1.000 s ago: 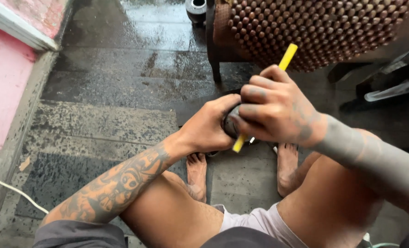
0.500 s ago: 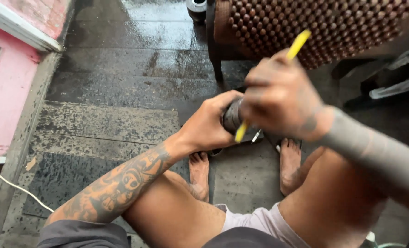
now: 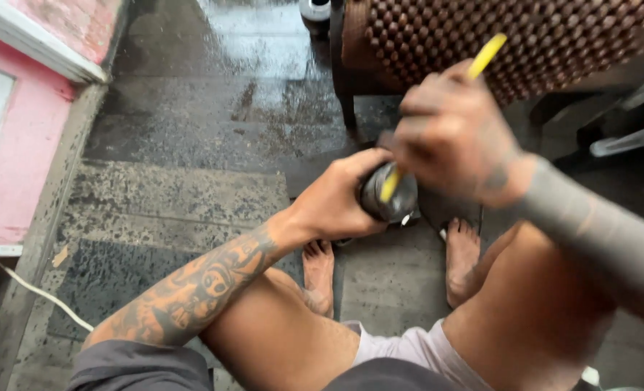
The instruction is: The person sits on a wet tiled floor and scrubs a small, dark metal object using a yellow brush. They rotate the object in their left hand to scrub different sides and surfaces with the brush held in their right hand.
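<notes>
The left hand (image 3: pixel 340 199) is gripping a dark round part (image 3: pixel 388 197) above the bare feet, its fingers clamped around it. The right hand (image 3: pixel 448 137) is holding a yellow stick (image 3: pixel 485 56), fingers closed on it, and is pressing its lower end against the part. A beaded seat cover (image 3: pixel 510 36) is hanging behind, over the wet floor (image 3: pixel 191 145).

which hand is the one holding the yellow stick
The right hand grips the thin yellow stick, its tip sticking out above the fist. The left hand instead wraps the dark rounded object.
</notes>
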